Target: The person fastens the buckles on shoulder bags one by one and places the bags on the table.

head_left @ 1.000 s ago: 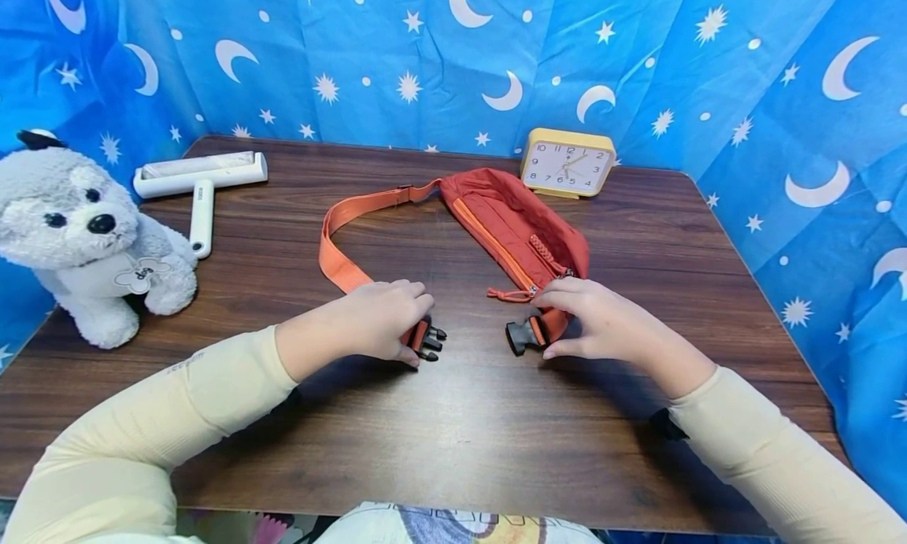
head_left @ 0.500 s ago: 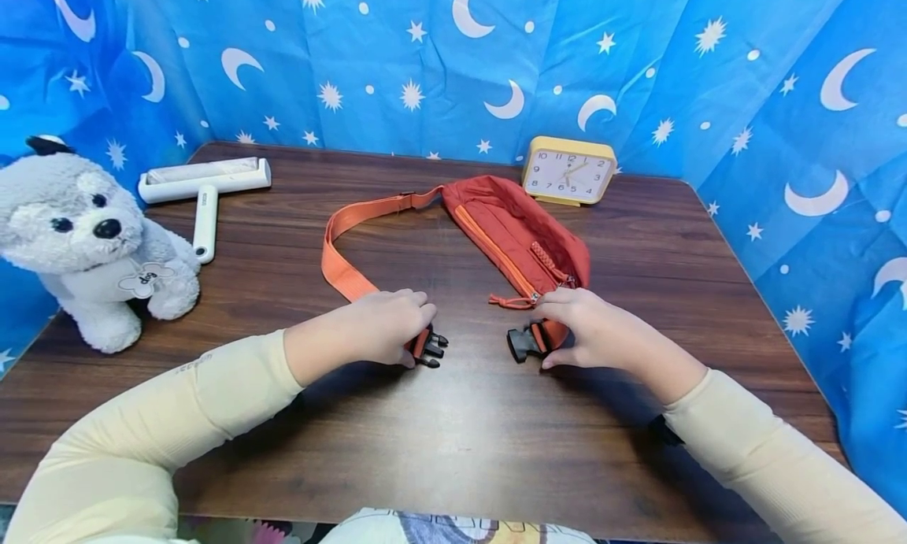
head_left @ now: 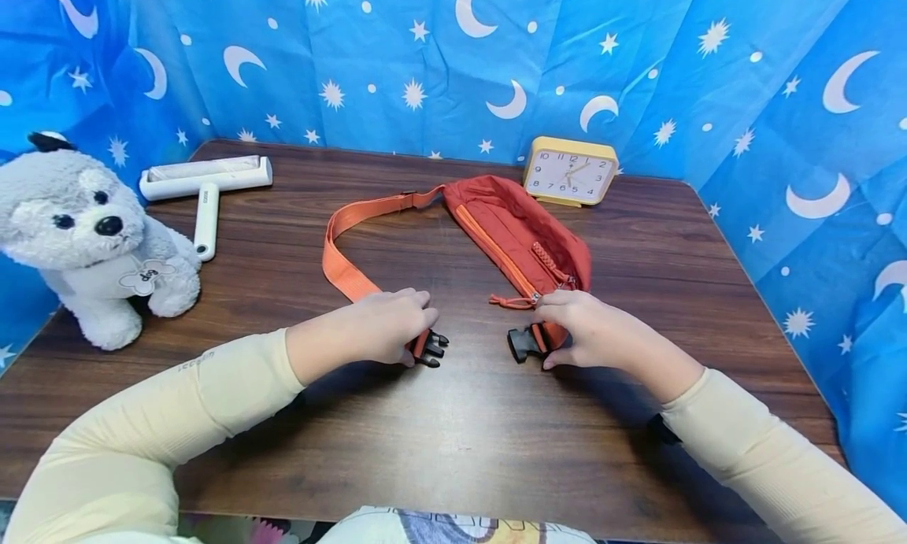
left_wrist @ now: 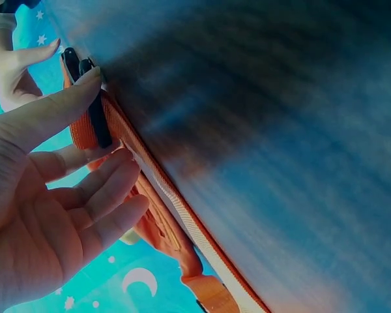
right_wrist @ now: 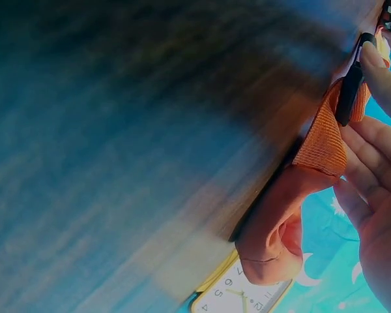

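A red belt bag [head_left: 524, 237] with an orange zip lies on the table, its orange strap [head_left: 347, 245] looping round to the left. My left hand [head_left: 372, 325] pinches the strap end at the black pronged buckle half [head_left: 434, 349], prongs pointing right. In the left wrist view the thumb presses on this buckle half [left_wrist: 99, 117], fingers on the other side. Opposite it, my right hand [head_left: 598, 327] pinches the black socket buckle half [head_left: 523, 344], its opening facing left. The right wrist view shows thumb and fingers at this socket half [right_wrist: 350, 91]. A gap separates the two halves.
At the left sits a grey and white plush dog [head_left: 99, 237]. Behind it lies a white lint roller [head_left: 205, 182]. A yellow alarm clock [head_left: 570, 172] stands at the back, close to the bag. Blue curtain [head_left: 397, 56] with moons and stars surrounds the table [head_left: 453, 449].
The head view has tilted slightly, so everything sits a little lower. Both hands keep their hold on the buckle halves, and the socket half has turned slightly. The gap between the halves is nearly unchanged.
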`<action>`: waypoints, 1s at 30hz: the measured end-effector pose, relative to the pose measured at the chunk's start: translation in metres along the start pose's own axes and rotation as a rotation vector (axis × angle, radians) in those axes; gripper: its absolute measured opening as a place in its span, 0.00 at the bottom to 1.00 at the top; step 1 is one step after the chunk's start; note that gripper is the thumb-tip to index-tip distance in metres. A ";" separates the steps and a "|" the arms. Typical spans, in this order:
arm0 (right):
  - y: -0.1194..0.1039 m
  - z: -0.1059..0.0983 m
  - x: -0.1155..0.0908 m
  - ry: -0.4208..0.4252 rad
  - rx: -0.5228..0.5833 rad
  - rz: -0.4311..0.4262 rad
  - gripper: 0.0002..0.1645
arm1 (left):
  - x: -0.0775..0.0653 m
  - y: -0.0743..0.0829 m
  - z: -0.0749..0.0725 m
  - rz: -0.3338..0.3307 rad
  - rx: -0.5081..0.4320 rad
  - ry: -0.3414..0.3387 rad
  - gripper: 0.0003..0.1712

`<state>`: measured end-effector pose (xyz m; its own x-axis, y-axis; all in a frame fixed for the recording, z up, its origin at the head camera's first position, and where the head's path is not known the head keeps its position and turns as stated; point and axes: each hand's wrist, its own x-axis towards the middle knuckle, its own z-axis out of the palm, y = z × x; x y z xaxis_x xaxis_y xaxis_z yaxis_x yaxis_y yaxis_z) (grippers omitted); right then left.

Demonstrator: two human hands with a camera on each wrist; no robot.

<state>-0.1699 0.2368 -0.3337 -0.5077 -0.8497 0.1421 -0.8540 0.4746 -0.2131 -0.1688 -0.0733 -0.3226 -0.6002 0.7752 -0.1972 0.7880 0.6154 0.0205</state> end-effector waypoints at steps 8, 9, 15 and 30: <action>-0.003 -0.001 0.000 -0.072 -0.003 0.067 0.31 | 0.001 0.000 0.001 0.008 -0.018 -0.015 0.23; -0.003 0.000 0.000 -0.067 -0.002 0.059 0.30 | 0.001 0.000 0.000 0.011 -0.018 -0.017 0.23; -0.002 0.001 0.000 -0.038 0.000 0.030 0.29 | 0.002 0.000 -0.002 0.029 -0.018 -0.029 0.25; 0.001 0.002 0.001 0.029 0.013 0.001 0.26 | 0.000 -0.004 -0.002 0.033 -0.063 -0.017 0.27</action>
<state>-0.1705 0.2361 -0.3361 -0.5114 -0.8423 0.1701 -0.8523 0.4719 -0.2255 -0.1723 -0.0750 -0.3206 -0.5708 0.7932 -0.2123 0.7971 0.5973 0.0887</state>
